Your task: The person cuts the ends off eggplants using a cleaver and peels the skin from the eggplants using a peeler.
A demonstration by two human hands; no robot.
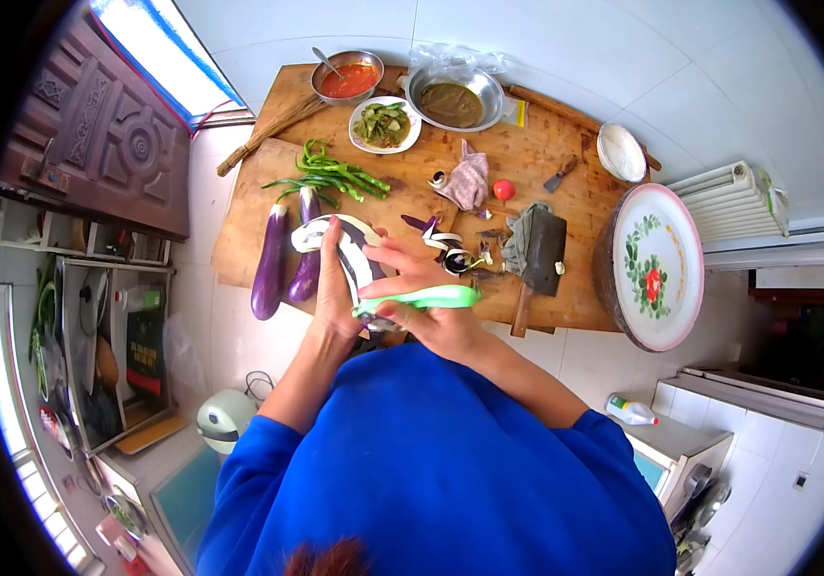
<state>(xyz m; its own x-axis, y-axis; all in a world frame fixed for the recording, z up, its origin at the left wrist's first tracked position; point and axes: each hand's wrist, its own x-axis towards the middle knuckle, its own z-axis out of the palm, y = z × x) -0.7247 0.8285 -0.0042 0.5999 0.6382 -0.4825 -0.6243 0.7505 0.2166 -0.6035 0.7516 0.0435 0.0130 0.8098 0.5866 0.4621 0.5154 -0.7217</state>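
Observation:
A partly peeled eggplant point(356, 257), striped white and dark purple, is held in my left hand point(333, 293), close in front of my body. My right hand point(436, 312) is closed around a green-handled peeler point(445, 297); its head lies against the lower part of the eggplant, and the contact is partly hidden by my fingers. Two unpeeled eggplants, one at the outer side point(270, 264) and one nearer my left hand point(305, 274), lie on the wooden table. Dark peel strips point(445, 245) are scattered just beyond my right hand.
Green peppers point(330, 176) lie behind the eggplants on the table point(412, 182). A cleaver point(547, 254) rests on a grey-green cloth point(517, 240), near a tomato point(504, 189) and a pink cloth point(467, 178). Bowls point(489, 88) stand at the back, a large floral basin lid point(671, 278) at right.

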